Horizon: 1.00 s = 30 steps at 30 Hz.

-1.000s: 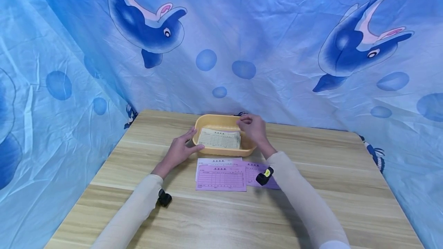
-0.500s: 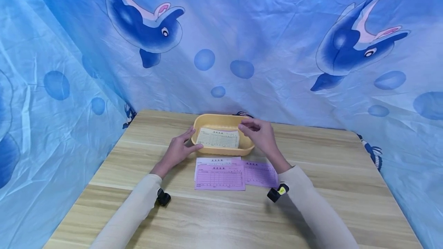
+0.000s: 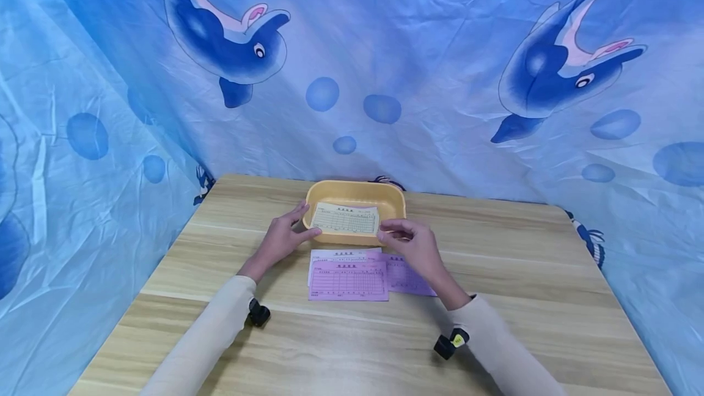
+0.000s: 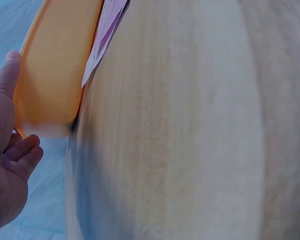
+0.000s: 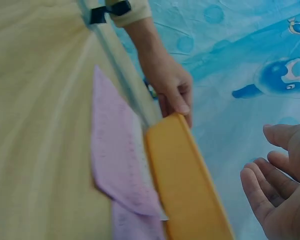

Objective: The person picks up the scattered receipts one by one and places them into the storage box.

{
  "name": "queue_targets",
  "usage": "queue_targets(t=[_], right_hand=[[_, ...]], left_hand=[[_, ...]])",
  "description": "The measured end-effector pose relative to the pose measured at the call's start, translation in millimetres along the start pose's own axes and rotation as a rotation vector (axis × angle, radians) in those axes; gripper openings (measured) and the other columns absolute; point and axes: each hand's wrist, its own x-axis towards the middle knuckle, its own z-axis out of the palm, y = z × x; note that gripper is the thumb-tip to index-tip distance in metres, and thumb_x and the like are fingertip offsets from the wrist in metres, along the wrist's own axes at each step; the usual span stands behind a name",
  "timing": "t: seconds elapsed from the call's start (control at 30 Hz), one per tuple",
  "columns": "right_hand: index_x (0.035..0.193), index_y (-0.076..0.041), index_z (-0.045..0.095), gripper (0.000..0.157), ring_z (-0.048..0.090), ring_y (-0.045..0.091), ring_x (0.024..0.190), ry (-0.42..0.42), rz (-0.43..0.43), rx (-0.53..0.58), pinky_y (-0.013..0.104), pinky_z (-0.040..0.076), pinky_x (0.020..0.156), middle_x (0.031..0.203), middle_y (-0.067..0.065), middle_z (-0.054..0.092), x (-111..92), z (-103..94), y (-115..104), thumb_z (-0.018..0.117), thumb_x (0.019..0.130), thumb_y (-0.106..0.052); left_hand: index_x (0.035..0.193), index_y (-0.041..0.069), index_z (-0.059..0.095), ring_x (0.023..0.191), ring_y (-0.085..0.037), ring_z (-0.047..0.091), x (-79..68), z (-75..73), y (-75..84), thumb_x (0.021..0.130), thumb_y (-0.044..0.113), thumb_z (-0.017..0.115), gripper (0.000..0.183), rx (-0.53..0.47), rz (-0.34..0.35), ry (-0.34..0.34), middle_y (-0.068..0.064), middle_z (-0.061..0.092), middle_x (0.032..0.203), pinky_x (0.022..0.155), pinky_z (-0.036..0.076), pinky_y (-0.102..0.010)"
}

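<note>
A yellow plastic basket (image 3: 392, 195) stands at the far side of the table, with pale printed slips (image 3: 345, 219) lying in it. My left hand (image 3: 279, 242) holds its left end, thumb at the front rim and fingers along the outside; the left wrist view shows the basket wall (image 4: 57, 65) beside the thumb. My right hand (image 3: 417, 248) hovers by the right front rim. In the right wrist view, the right hand's (image 5: 282, 185) loosely bent fingers hold nothing. In front of the basket lie a pink slip (image 3: 349, 283), a white slip (image 3: 330, 253) and a purple slip (image 3: 400, 274), overlapping.
The wood-grain table (image 3: 341, 353) stretches out on both sides of the basket and toward me. Behind it hangs a blue curtain (image 3: 440, 151) with dolphin prints, close to the table's back edge.
My right hand has come from over the basket's back right part toward me, to its front right rim. The left hand stays on the basket's left end.
</note>
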Motion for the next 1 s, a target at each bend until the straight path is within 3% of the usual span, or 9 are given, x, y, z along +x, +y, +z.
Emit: queue_targets(t=[0.23, 0.4, 0.53, 0.77, 1.0], right_hand=[[0.112, -0.007, 0.077, 0.028, 0.073, 0.017, 0.092, -0.006, 0.019, -0.020, 0.025, 0.061, 0.080, 0.105, 0.006, 0.078, -20.2, 8.1, 18.9, 0.084, 0.087, -0.018], [0.110, -0.007, 0.078, 0.030, 0.073, 0.016, 0.088, 0.015, 0.076, -0.066, 0.025, 0.062, 0.078, 0.102, 0.006, 0.078, -29.3, 13.4, 34.9, 0.087, 0.083, -0.020], [0.110, -0.009, 0.078, 0.032, 0.073, 0.014, 0.087, 0.012, 0.125, -0.095, 0.025, 0.061, 0.079, 0.102, 0.005, 0.078, -31.4, 16.6, 47.0, 0.089, 0.081, -0.016], [0.113, -0.004, 0.076, 0.037, 0.074, 0.017, 0.087, 0.006, 0.112, -0.092, 0.025, 0.062, 0.078, 0.103, 0.008, 0.077, -30.5, 19.8, 55.7, 0.088, 0.078, -0.007], [0.113, -0.003, 0.076, 0.039, 0.073, 0.016, 0.089, -0.015, 0.136, -0.099, 0.025, 0.062, 0.079, 0.104, 0.008, 0.077, -29.3, 23.7, 59.1, 0.090, 0.077, -0.009]], left_hand=[[0.151, 0.000, 0.045, 0.147, -0.034, 0.038, -0.2, 0.2, 0.1, 0.085, 0.050, 0.079, 0.090, -0.012, -0.013, -0.002, -0.015, 0.035, 0.161, 0.120, 0.035, -0.049], [0.151, 0.001, 0.044, 0.147, -0.034, 0.038, -0.3, 1.0, -0.1, 0.084, 0.051, 0.079, 0.091, -0.026, -0.021, -0.007, -0.014, 0.034, 0.162, 0.120, 0.036, -0.048], [0.151, 0.001, 0.045, 0.146, -0.035, 0.039, 0.3, 0.7, -0.5, 0.084, 0.050, 0.079, 0.090, -0.025, -0.016, -0.002, -0.015, 0.034, 0.162, 0.120, 0.035, -0.048], [0.150, -0.001, 0.045, 0.145, -0.036, 0.041, 0.8, -0.8, -0.4, 0.084, 0.048, 0.080, 0.089, -0.025, -0.011, 0.003, -0.015, 0.034, 0.161, 0.119, 0.037, -0.047], [0.150, -0.001, 0.045, 0.145, -0.036, 0.041, 0.2, -0.8, -1.1, 0.085, 0.049, 0.080, 0.089, -0.022, -0.003, 0.002, -0.016, 0.034, 0.161, 0.118, 0.038, -0.047]])
